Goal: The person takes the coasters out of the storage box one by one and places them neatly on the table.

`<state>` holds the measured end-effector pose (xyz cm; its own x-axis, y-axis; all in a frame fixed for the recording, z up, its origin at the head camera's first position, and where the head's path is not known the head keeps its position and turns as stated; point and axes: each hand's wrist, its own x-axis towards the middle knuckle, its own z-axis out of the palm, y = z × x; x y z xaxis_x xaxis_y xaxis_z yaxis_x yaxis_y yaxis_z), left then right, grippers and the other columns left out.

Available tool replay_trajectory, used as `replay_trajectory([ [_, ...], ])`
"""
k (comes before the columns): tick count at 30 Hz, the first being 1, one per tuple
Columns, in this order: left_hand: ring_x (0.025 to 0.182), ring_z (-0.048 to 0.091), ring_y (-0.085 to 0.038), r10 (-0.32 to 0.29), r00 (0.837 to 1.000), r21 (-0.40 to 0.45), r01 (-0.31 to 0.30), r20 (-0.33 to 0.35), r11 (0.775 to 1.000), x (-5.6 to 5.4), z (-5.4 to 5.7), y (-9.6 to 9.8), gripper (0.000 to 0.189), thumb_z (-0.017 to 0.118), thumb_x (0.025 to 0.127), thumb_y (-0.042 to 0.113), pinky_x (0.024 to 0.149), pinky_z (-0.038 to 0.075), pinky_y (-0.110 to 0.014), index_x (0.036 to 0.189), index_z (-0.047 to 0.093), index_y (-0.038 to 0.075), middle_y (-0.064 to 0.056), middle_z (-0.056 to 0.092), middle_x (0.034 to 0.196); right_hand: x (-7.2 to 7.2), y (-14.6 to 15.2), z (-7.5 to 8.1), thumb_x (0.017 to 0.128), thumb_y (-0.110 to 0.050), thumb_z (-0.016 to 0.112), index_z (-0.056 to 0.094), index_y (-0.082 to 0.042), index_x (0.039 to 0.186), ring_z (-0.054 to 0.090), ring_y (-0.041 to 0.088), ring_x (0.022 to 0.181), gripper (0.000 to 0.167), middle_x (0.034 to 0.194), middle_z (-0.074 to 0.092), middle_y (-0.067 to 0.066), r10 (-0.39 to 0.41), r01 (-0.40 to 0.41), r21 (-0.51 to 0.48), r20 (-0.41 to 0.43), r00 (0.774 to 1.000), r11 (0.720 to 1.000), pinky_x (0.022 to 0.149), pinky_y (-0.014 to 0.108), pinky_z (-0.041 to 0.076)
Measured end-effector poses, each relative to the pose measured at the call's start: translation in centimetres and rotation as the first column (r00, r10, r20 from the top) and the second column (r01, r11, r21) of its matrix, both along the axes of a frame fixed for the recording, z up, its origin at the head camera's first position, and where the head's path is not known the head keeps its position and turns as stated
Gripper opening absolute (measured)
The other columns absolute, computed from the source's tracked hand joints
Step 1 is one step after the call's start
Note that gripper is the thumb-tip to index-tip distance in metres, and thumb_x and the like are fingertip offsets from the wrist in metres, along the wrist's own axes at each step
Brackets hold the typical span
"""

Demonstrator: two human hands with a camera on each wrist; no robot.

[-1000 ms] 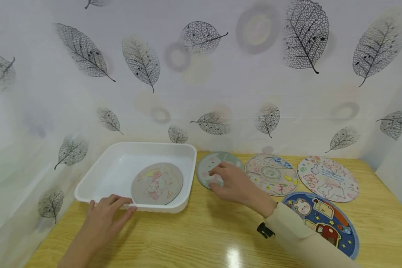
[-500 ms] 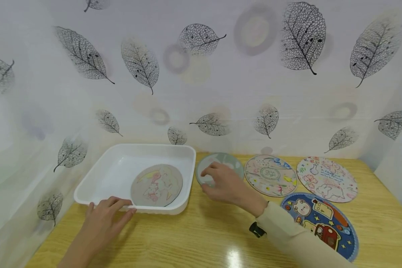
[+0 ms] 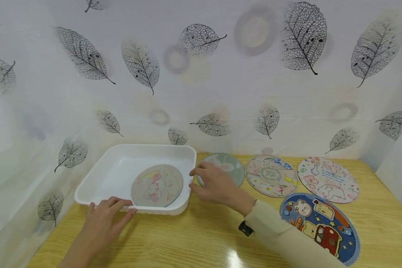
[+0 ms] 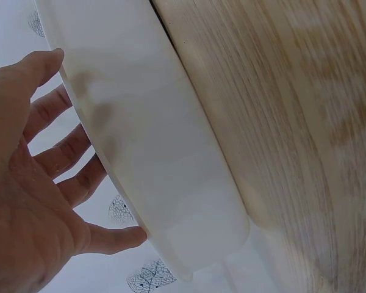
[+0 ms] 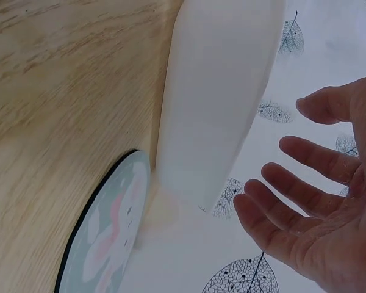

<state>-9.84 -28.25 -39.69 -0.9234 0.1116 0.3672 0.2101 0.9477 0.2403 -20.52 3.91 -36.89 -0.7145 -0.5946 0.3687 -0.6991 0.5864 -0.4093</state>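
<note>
A white plastic basin (image 3: 114, 175) stands on the table at left. Inside it lies a round beige mat (image 3: 157, 186) with a pastel cartoon print, leaning towards its right side. My left hand (image 3: 104, 217) holds the basin's near rim, its middle fingers reaching over to the inside and showing as shadows through the wall in the left wrist view. At the basin's right rim is my right hand (image 3: 216, 188), bent fingers spread apart with nothing between them. Behind it lies a round grey-green mat (image 3: 232, 169), partly covered by the hand; its rabbit print shows in the right wrist view.
Two round floral mats, one with a green emblem (image 3: 271, 175) and one pink and white (image 3: 328, 178), lie further right. A larger blue cartoon mat (image 3: 331, 223) is in front of them, partly behind the right sleeve (image 3: 281, 238). A leaf-print curtain (image 3: 241, 89) backs the table.
My right hand has moved left from over the grey-green mat to the basin's right rim, uncovering more of that mat. My left hand stays on the near rim.
</note>
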Motion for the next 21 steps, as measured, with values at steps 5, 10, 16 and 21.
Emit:
replay_trajectory([
  [5, 0.104, 0.067, -0.038, 0.0, 1.0, -0.006, 0.0, 0.002, 1.0, 0.0, 0.0, 0.0, 0.023, 0.079, 0.09, 0.034, 0.094, 0.03, -0.087, 0.107, 0.075, 0.02, -0.003, 0.073, 0.105, -0.2, -0.7, -0.2, 0.09, -0.024, 0.072, 0.074, -0.005, 0.112, 0.066, 0.021, 0.099, 0.028, 0.113, 0.071, 0.01, 0.04, -0.04, -0.007, -0.012, 0.999, 0.999, 0.085, 0.037, 0.057],
  [10, 0.103, 0.067, -0.038, -0.004, 1.0, -0.008, 0.004, -0.011, 1.0, -0.1, -0.1, 0.0, 0.023, 0.079, 0.089, 0.035, 0.093, 0.031, -0.086, 0.107, 0.075, 0.02, -0.003, 0.073, 0.105, -0.4, -1.3, -0.4, 0.09, -0.025, 0.073, 0.074, -0.006, 0.113, 0.067, 0.021, 0.1, 0.03, 0.114, 0.071, 0.009, 0.05, -0.05, 0.002, -0.009, 0.999, 0.999, 0.087, 0.036, 0.058],
  [16, 0.102, 0.068, -0.037, -0.008, 1.0, -0.005, 0.008, -0.021, 1.0, -0.1, -0.2, 0.0, 0.023, 0.08, 0.088, 0.034, 0.093, 0.031, -0.086, 0.106, 0.076, 0.02, -0.003, 0.073, 0.105, -0.6, -2.2, -0.6, 0.091, -0.026, 0.073, 0.075, -0.008, 0.111, 0.064, 0.017, 0.095, 0.027, 0.111, 0.071, 0.009, 0.08, -0.079, 0.022, -0.013, 0.997, 0.997, 0.08, 0.029, 0.056],
  [21, 0.104, 0.067, -0.038, -0.005, 1.0, 0.005, 0.005, -0.003, 1.0, -0.1, 0.0, 0.0, 0.023, 0.079, 0.089, 0.034, 0.093, 0.03, -0.086, 0.107, 0.076, 0.019, -0.003, 0.073, 0.106, -0.6, -3.0, -0.5, 0.091, -0.023, 0.072, 0.076, -0.007, 0.11, 0.06, 0.015, 0.086, 0.025, 0.106, 0.07, 0.008, 0.111, -0.106, 0.058, -0.083, 0.99, 0.993, 0.072, 0.023, 0.052],
])
